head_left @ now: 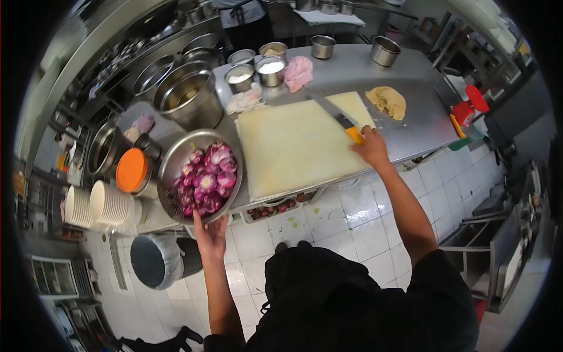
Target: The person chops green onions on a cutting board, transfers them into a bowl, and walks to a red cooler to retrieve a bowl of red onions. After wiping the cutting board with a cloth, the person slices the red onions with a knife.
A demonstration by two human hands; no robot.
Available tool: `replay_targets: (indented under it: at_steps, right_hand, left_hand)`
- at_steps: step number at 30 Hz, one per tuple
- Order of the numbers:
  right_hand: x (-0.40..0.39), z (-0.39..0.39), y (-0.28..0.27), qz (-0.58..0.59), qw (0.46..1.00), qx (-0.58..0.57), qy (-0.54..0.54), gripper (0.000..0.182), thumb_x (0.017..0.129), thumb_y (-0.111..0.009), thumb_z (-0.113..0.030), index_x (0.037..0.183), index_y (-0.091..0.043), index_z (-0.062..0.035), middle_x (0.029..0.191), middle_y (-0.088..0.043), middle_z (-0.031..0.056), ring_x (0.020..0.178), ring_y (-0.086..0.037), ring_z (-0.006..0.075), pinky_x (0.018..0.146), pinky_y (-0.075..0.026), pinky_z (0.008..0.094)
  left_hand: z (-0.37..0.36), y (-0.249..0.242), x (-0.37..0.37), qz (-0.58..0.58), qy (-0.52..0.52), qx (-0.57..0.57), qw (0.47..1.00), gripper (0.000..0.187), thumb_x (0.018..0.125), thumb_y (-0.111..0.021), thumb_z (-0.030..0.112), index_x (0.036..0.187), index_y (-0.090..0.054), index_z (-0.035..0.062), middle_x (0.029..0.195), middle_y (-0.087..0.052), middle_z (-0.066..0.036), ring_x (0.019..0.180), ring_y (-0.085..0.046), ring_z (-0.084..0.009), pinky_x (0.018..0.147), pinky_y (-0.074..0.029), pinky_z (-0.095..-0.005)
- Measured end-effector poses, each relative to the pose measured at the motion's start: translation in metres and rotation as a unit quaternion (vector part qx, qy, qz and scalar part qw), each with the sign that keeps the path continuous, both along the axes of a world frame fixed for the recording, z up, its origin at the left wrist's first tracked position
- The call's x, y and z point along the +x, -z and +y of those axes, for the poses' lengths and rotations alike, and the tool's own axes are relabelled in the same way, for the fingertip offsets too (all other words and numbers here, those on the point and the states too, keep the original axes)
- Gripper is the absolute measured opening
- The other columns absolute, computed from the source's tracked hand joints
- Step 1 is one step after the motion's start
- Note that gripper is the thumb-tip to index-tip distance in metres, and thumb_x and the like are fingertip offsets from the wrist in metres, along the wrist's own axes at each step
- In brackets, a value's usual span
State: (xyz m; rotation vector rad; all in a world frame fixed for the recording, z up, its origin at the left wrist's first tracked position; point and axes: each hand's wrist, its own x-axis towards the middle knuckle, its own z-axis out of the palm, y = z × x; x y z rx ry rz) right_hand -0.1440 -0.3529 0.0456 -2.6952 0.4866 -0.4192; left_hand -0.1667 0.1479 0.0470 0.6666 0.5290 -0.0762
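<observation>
My left hand (210, 233) grips the near rim of a steel bowl (176, 158) that is full of peeled purple onions (208, 179). The bowl sits at the left end of the counter, beside a large pale cutting board (293, 146). My right hand (370, 146) is closed on the orange handle of a knife (337, 114), whose blade lies flat across the board's far right corner.
A lump of tan dough (387, 101) lies on the steel counter (410, 76) beyond the knife. Steel pots (187, 97), small containers (271, 69) and a pink cloth (298, 71) crowd the back. Stacked white bowls (108, 205) and an orange lid (131, 170) sit left. A bin (155, 261) stands below.
</observation>
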Motion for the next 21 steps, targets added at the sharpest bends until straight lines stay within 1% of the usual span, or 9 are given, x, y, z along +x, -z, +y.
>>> replay_targets:
  at_steps: [2,4,7,10,11,13,15,18,21]
  right_hand:
    - [0.015,-0.014,0.016,0.035,0.998,0.045,0.016,0.057,0.069,-0.080,-0.020,0.113,-0.049,-0.0035,0.106,-0.063,0.0249,0.103,-0.062,0.0420,0.086,-0.050,0.0484]
    - [0.018,-0.012,0.027,0.025,0.998,0.059,0.029,0.057,0.071,-0.077,-0.018,0.117,-0.047,-0.0041,0.105,-0.065,0.0255,0.102,-0.063,0.0419,0.086,-0.050,0.0477]
    - [-0.002,0.009,-0.007,0.028,0.988,0.136,0.070,0.052,0.073,-0.073,-0.016,0.118,-0.049,-0.0041,0.096,-0.067,0.0241,0.095,-0.065,0.0401,0.082,-0.051,0.0442]
    - [-0.041,0.022,-0.033,-0.002,0.960,0.249,0.125,0.051,0.074,-0.071,-0.015,0.120,-0.052,-0.0034,0.087,-0.067,0.0205,0.085,-0.066,0.0363,0.077,-0.052,0.0408]
    - [-0.059,0.020,-0.027,-0.070,0.956,0.254,0.131,0.045,0.074,-0.070,-0.015,0.115,-0.057,-0.0016,0.079,-0.065,0.0129,0.077,-0.065,0.0275,0.072,-0.051,0.0354]
    - [-0.095,0.009,-0.024,-0.113,0.909,0.385,0.117,0.039,0.076,-0.070,-0.016,0.111,-0.061,-0.0001,0.076,-0.062,0.0058,0.066,-0.061,0.0172,0.062,-0.049,0.0307]
    - [-0.133,0.006,-0.044,-0.086,0.868,0.468,0.144,0.031,0.081,-0.069,-0.016,0.107,-0.063,0.0007,0.075,-0.059,0.0018,0.059,-0.053,0.0088,0.053,-0.043,0.0262]
    - [-0.182,-0.013,-0.051,-0.138,0.774,0.602,0.139,0.027,0.087,-0.067,-0.015,0.110,-0.062,-0.0013,0.073,-0.059,0.0015,0.055,-0.049,0.0066,0.048,-0.038,0.0248]
    - [-0.210,-0.039,-0.049,-0.222,0.738,0.621,0.145,0.026,0.089,-0.067,-0.016,0.111,-0.061,-0.0020,0.071,-0.059,0.0015,0.058,-0.053,0.0091,0.051,-0.043,0.0266]
  left_hand:
    - [-0.006,0.008,-0.021,0.019,0.095,0.075,0.993,0.048,0.096,-0.063,0.035,0.131,-0.050,0.0048,0.125,-0.058,-0.015,0.118,-0.057,-0.0287,0.096,-0.050,-0.0456]
    - [-0.026,0.018,-0.031,0.009,0.254,0.112,0.961,0.045,0.099,-0.059,0.039,0.131,-0.052,0.0076,0.121,-0.062,-0.015,0.112,-0.061,-0.0245,0.083,-0.054,-0.0356]
    - [-0.084,-0.007,-0.020,-0.079,0.405,0.221,0.884,0.039,0.100,-0.057,0.027,0.130,-0.056,0.0017,0.115,-0.067,-0.014,0.096,-0.066,-0.0199,0.079,-0.055,-0.0353]
    - [-0.143,-0.014,0.004,-0.186,0.481,0.284,0.808,0.036,0.098,-0.060,0.021,0.130,-0.058,0.0021,0.115,-0.066,-0.012,0.100,-0.066,-0.0196,0.081,-0.055,-0.0323]
    - [-0.162,-0.018,0.011,-0.210,0.493,0.307,0.787,0.037,0.098,-0.062,0.021,0.129,-0.058,0.0017,0.116,-0.066,-0.012,0.102,-0.065,-0.0191,0.081,-0.054,-0.0317]
    - [-0.202,-0.028,0.027,-0.265,0.513,0.351,0.737,0.039,0.096,-0.065,0.023,0.128,-0.059,0.0007,0.117,-0.066,-0.013,0.105,-0.064,-0.0179,0.080,-0.054,-0.0304]
    - [-0.247,-0.033,0.045,-0.335,0.484,0.407,0.698,0.040,0.095,-0.066,0.025,0.127,-0.061,0.0014,0.116,-0.066,-0.013,0.106,-0.063,-0.0183,0.080,-0.053,-0.0306]
    - [-0.336,-0.046,0.065,-0.441,0.441,0.485,0.613,0.040,0.092,-0.069,0.030,0.120,-0.064,0.0023,0.111,-0.067,-0.017,0.106,-0.063,-0.0285,0.087,-0.051,-0.0366]
    - [-0.441,-0.044,0.091,-0.567,0.377,0.545,0.489,0.040,0.091,-0.067,0.033,0.118,-0.066,0.0030,0.108,-0.066,-0.020,0.106,-0.061,-0.0369,0.092,-0.048,-0.0425]
